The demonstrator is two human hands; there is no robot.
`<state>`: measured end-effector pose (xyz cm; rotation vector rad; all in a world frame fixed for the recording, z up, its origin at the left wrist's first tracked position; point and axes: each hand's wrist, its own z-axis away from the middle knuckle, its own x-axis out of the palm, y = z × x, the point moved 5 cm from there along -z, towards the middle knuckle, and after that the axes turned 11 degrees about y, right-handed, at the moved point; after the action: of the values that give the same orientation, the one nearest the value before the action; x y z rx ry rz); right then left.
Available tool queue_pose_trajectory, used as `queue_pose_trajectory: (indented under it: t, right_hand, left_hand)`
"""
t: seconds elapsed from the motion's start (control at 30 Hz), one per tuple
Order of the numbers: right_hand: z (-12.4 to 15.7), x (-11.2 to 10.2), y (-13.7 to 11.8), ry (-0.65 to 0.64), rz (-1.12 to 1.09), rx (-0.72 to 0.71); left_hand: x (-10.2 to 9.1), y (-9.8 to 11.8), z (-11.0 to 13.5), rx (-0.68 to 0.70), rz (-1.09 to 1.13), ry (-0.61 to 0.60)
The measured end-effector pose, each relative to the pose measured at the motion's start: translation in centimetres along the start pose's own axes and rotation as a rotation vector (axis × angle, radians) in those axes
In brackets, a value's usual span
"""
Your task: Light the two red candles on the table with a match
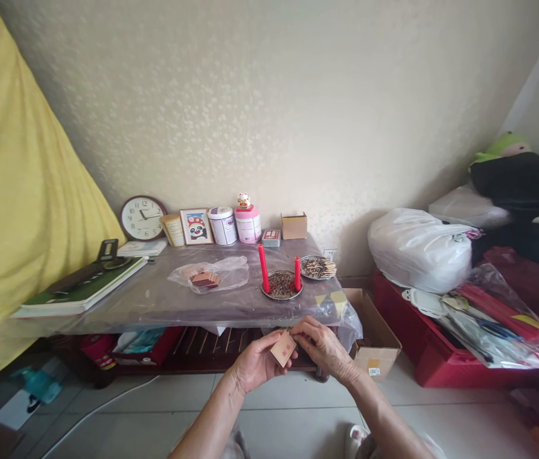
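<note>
My left hand (254, 364) is closed round a small tan matchbox (283, 349) with a red mark, held in front of the low table's edge. My right hand (323, 347) pinches at the box's upper right corner; whether a match is in its fingers is too small to tell. Just beyond the hands, on the table (154, 299), two red candles (263, 268) stand at a round metal dish (282, 285) of dark grains. A second dish (317, 268) holding several spent sticks sits behind it.
Also on the plastic-covered table: a clear bag with brown blocks (206, 275), a wall clock (142, 218), tins, a framed panda picture, a small cardboard box (294, 225), books at left. An open carton (374, 335) and red bins with bags lie right. Yellow fabric hangs left.
</note>
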<state>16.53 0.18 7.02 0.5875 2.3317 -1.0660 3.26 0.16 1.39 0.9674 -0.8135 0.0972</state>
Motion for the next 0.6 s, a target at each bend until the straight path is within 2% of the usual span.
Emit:
queue_pose_trajectory:
  t: [0.6]
  right_hand:
    - [0.17,0.18,0.25,-0.032,0.020,-0.004]
  left_hand:
    - [-0.09,-0.02,-0.18,0.017,-0.020,-0.046]
